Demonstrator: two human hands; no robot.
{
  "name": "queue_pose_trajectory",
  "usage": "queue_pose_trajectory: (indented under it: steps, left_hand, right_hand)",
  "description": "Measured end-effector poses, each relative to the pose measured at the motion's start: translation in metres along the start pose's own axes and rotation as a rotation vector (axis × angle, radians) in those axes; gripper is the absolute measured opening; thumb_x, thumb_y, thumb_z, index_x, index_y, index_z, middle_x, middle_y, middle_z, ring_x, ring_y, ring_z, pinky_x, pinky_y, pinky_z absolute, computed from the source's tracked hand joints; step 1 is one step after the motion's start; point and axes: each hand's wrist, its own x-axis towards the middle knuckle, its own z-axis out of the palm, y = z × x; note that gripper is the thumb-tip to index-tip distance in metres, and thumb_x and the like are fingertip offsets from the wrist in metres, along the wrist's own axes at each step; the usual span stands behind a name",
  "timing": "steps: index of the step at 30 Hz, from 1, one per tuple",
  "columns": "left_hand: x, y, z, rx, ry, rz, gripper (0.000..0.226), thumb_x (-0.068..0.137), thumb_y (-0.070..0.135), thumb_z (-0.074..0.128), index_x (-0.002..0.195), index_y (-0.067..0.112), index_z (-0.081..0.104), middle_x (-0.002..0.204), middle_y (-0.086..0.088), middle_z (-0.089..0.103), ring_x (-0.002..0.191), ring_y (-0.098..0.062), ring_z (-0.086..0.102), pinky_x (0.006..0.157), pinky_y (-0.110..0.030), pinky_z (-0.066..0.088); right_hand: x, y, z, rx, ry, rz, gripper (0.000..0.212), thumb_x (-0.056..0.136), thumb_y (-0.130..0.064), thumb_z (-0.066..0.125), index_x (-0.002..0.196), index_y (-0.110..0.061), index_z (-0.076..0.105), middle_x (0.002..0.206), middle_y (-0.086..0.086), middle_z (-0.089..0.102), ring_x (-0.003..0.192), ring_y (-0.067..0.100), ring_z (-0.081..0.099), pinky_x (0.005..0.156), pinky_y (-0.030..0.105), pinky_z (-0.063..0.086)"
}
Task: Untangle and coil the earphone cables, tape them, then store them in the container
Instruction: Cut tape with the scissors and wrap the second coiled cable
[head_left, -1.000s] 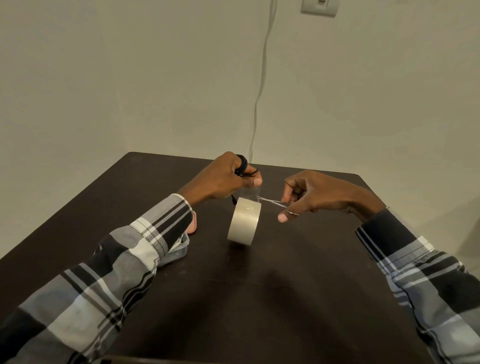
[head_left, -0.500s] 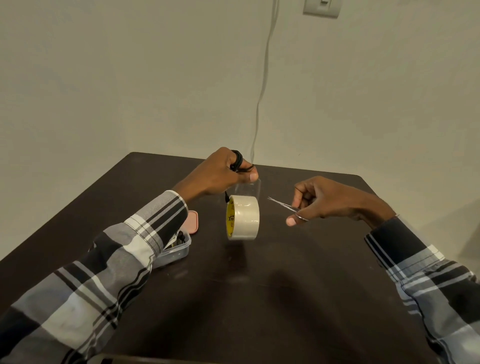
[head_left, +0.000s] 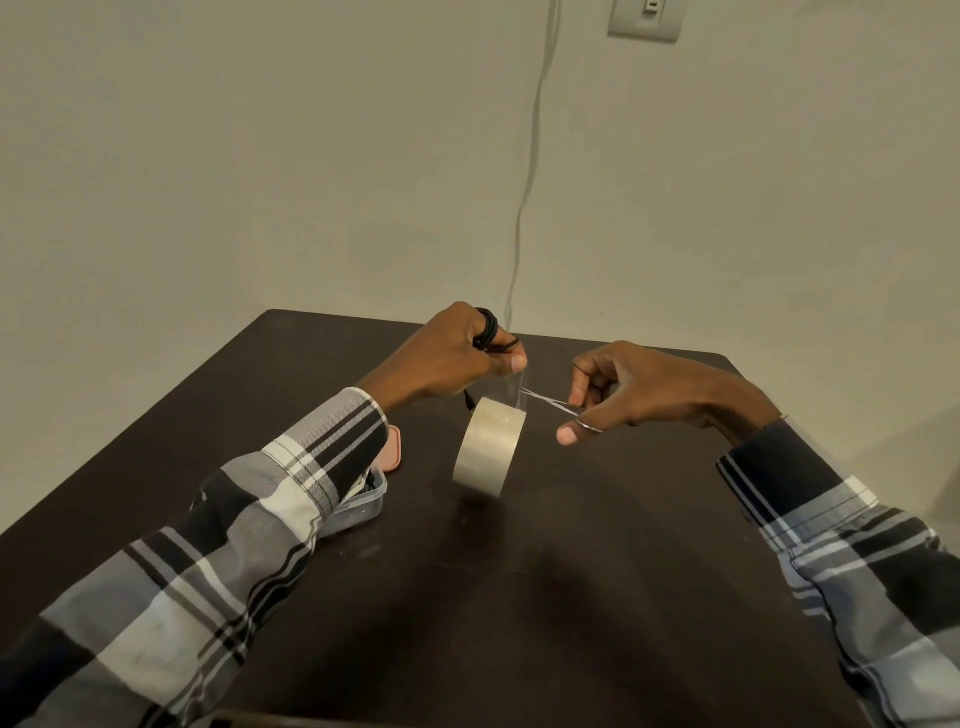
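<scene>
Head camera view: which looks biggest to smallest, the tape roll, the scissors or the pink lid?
1. Tape roll, clearly largest.
2 and 3. Scissors and pink lid: unsure; a hand and a sleeve hide much of each.

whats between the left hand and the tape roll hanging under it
A short strip of clear tape runs from the left hand down to the tape roll, with the scissors tips at it, in the head view.

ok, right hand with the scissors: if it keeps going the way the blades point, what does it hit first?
Probably the stretched strip of tape between the left hand and the tape roll; the scissors tips look almost on it, though depth is unclear.
</scene>
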Motion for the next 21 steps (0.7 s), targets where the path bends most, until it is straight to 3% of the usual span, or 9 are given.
queue_pose_trajectory:
  steps: [5, 8, 13, 17, 21]
  left_hand:
    - [-0.001, 0.004, 0.0, 0.016, -0.019, 0.015, 0.012, 0.091, 0.021, 0.069, 0.08, 0.023, 0.07, 0.054, 0.027, 0.058, 0.06, 0.009, 0.055, 0.065, -0.012, 0.036]
    - [-0.001, 0.006, 0.001, -0.002, -0.015, 0.012, 0.007, 0.09, 0.021, 0.069, 0.084, 0.021, 0.073, 0.06, 0.022, 0.063, 0.065, 0.006, 0.058, 0.069, -0.015, 0.039]
    - [-0.001, 0.005, 0.001, -0.008, -0.017, 0.02, 0.009, 0.09, 0.021, 0.069, 0.082, 0.022, 0.072, 0.072, 0.014, 0.065, 0.071, 0.001, 0.06, 0.075, -0.02, 0.043]
    - [-0.001, 0.004, 0.001, -0.014, -0.004, 0.02, 0.009, 0.09, 0.021, 0.07, 0.083, 0.016, 0.073, 0.064, 0.019, 0.065, 0.065, 0.006, 0.059, 0.068, -0.008, 0.04]
    - [-0.001, 0.005, 0.002, -0.036, 0.004, 0.028, 0.007, 0.09, 0.02, 0.07, 0.085, 0.018, 0.074, 0.065, 0.022, 0.065, 0.068, 0.01, 0.06, 0.064, -0.002, 0.04]
  right_hand:
    - [0.001, -0.002, -0.002, -0.009, -0.009, 0.008, 0.052, 0.057, -0.052, 0.091, 0.08, -0.012, 0.067, 0.068, 0.003, 0.062, 0.059, 0.011, 0.05, 0.046, 0.02, 0.037]
    - [0.002, 0.0, -0.003, 0.004, -0.018, 0.016, 0.048, 0.059, -0.046, 0.093, 0.079, -0.012, 0.066, 0.064, 0.0, 0.061, 0.057, 0.01, 0.049, 0.045, 0.02, 0.035]
    - [0.002, 0.005, -0.004, 0.032, -0.012, 0.0, 0.036, 0.064, -0.029, 0.095, 0.075, -0.011, 0.066, 0.065, 0.01, 0.056, 0.055, 0.015, 0.046, 0.046, 0.021, 0.034]
    - [0.0, 0.007, -0.004, 0.034, -0.031, 0.007, 0.037, 0.062, -0.038, 0.094, 0.075, -0.015, 0.067, 0.063, 0.006, 0.058, 0.054, 0.012, 0.047, 0.045, 0.021, 0.034]
    - [-0.006, 0.01, -0.005, -0.025, -0.061, 0.049, 0.054, 0.057, -0.053, 0.092, 0.084, -0.012, 0.068, 0.071, 0.006, 0.063, 0.061, 0.013, 0.051, 0.048, 0.022, 0.039]
